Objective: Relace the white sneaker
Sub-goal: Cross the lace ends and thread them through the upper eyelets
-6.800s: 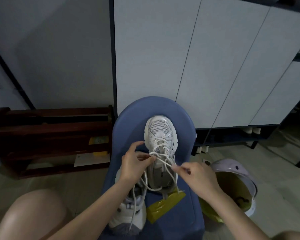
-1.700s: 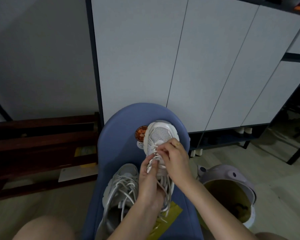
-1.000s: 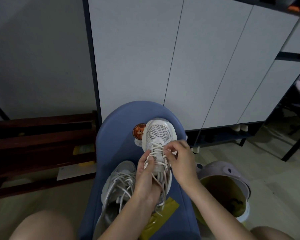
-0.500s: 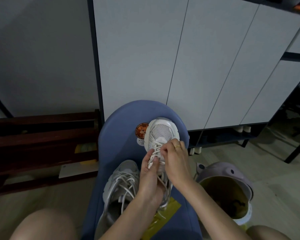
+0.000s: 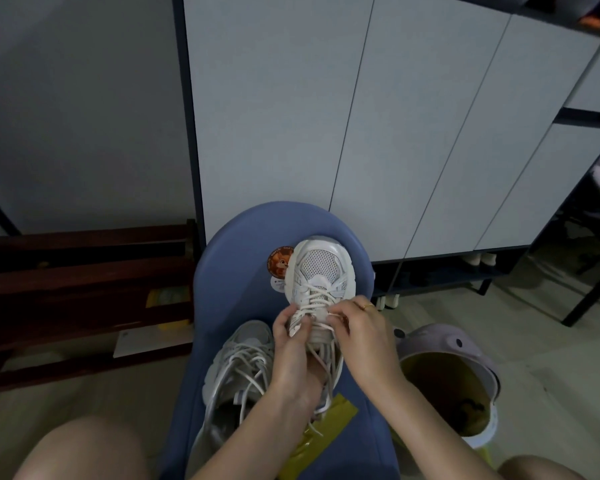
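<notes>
Head | left grip (image 5: 293,344) pinches lace (image 5: 314,308) | right grip (image 5: 362,329) pinches lace | white sneaker (image 5: 321,271) on stool (image 5: 236,271)

round sticker (image 5: 280,262) on blue chair (image 5: 236,271), rim lettering too small to read

We see a white sneaker (image 5: 321,271) with a pale mesh toe panel and off-white laces (image 5: 315,299), set on a matte blue chair (image 5: 236,306). Beside its toe sits a round orange-brown sticker (image 5: 279,260) with a cartoon animal, and under that a small white one. A second sneaker (image 5: 236,368) shows grey-white with white laces. We catch olive-yellow tape (image 5: 329,424), a lilac bin (image 5: 444,344) lined in mustard yellow, a gold ring (image 5: 367,306), dark reddish-brown wooden shelving (image 5: 84,271), and pale grey cabinet doors (image 5: 326,116) framed in dark navy.
</notes>
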